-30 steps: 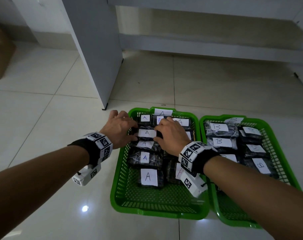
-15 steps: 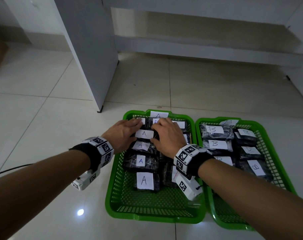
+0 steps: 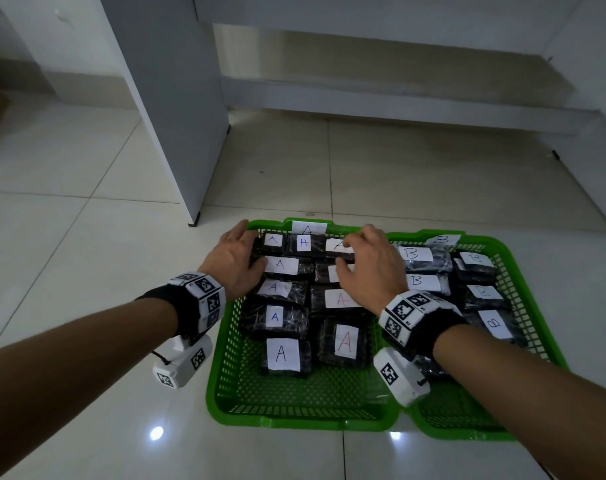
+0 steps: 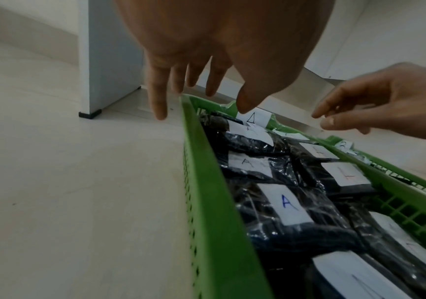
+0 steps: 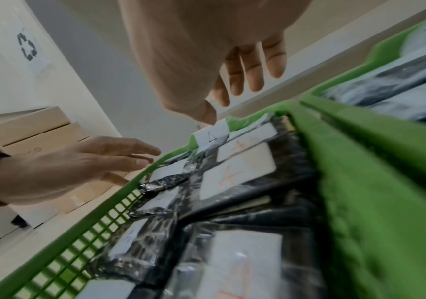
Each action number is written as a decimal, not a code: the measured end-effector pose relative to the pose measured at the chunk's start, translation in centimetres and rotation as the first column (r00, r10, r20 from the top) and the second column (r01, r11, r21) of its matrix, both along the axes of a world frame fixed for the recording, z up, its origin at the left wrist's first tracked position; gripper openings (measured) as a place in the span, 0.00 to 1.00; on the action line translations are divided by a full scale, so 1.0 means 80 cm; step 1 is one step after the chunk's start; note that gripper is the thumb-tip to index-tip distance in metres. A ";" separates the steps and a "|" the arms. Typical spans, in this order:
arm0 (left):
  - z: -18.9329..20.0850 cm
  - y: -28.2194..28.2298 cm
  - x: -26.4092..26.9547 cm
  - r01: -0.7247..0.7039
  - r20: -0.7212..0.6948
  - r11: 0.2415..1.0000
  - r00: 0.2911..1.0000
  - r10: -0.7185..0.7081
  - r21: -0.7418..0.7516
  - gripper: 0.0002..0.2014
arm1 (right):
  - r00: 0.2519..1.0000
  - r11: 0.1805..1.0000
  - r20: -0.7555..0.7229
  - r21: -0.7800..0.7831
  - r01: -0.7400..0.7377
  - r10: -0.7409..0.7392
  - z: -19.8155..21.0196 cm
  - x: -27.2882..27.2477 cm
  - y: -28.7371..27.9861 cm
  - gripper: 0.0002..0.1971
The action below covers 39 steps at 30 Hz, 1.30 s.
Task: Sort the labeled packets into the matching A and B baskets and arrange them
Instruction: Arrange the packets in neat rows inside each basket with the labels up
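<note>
My left hand (image 3: pixel 233 259) hovered over the far left corner of the A basket (image 3: pixel 225 344), fingers straight and spread wide, holding nothing; in the left wrist view those fingers (image 4: pixel 158 95) hung just above and outside the green rim (image 4: pixel 206 182), clear of the packets. My right hand (image 3: pixel 367 268) was over the far right part of the same basket, fingers loosely bent and apart, also empty. In the head view it covered part of two labels in the right column; from the right wrist view my thumb tip hung close above the paper tag marked A (image 3: pixel 308 228) on the far rim, though I could not tell whether it touched.

The A basket sat on the tiled floor (image 3: pixel 86 271), its long side touching the B basket (image 3: pixel 502 258) to its right. Inside it the dark plastic-wrapped packets (image 3: pixel 277 318) lay flat in two columns with a row of three across the far end, each with a white label marked A, some in blue or black, some in red (image 3: pixel 344 341). The near end of the basket showed bare mesh. The B basket held similar dark packets labelled B (image 3: pixel 415 253), with its own B tag (image 3: pixel 441 240) at the far rim.

Both my wrists wore black bands with white marker blocks. A grey panel (image 3: pixel 176 98) stood on the floor beyond the baskets to the left.
</note>
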<state>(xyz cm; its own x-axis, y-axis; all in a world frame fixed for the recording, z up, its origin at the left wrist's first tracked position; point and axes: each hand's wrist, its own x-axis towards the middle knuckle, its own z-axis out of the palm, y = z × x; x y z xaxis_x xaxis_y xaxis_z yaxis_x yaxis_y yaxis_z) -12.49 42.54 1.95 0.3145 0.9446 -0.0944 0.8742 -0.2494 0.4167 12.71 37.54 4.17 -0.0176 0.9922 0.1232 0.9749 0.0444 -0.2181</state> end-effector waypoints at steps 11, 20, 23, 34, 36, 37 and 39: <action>0.011 0.000 0.018 -0.064 0.019 0.997 0.998 0.065 -0.031 0.24 | 0.954 0.874 0.002 -0.401 0.275 -0.299 -0.011 0.062 -0.051 0.20; 0.013 0.002 0.023 -0.099 -0.012 0.995 0.995 0.098 -0.031 0.21 | 0.969 0.886 -0.027 -0.412 0.215 -0.247 -0.010 0.062 -0.052 0.17; 0.017 0.001 0.031 -0.080 -0.031 0.996 0.996 0.081 0.031 0.20 | 0.974 0.909 0.040 -0.353 0.224 -0.225 -0.002 0.059 -0.051 0.18; 0.038 -0.007 0.125 0.179 -0.003 0.982 0.984 -0.179 0.067 0.09 | 0.990 0.986 -0.075 -0.128 0.111 -0.121 0.002 0.043 -0.007 0.13; 0.035 -0.004 0.134 0.192 -0.027 0.981 0.981 -0.191 0.030 0.09 | 0.988 0.985 -0.104 -0.136 0.104 -0.118 -0.001 0.043 0.002 0.13; 0.035 -0.003 0.136 0.203 -0.039 0.979 0.979 -0.202 0.014 0.09 | 0.986 0.982 -0.115 -0.159 0.101 -0.120 -0.001 0.041 0.006 0.13; 0.038 0.000 0.137 0.217 -0.073 0.976 0.973 -0.219 -0.027 0.10 | 0.988 0.976 -0.105 -0.197 0.089 -0.112 0.002 0.041 0.013 0.12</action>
<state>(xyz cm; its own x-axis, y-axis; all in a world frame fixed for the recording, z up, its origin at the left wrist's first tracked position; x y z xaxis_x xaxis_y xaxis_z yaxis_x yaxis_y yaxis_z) -1.50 42.52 4.99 0.5039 0.8519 -0.1426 0.8284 -0.4300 0.3589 16.01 38.61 4.31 0.0867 0.9935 -0.0731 0.9402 -0.1059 -0.3238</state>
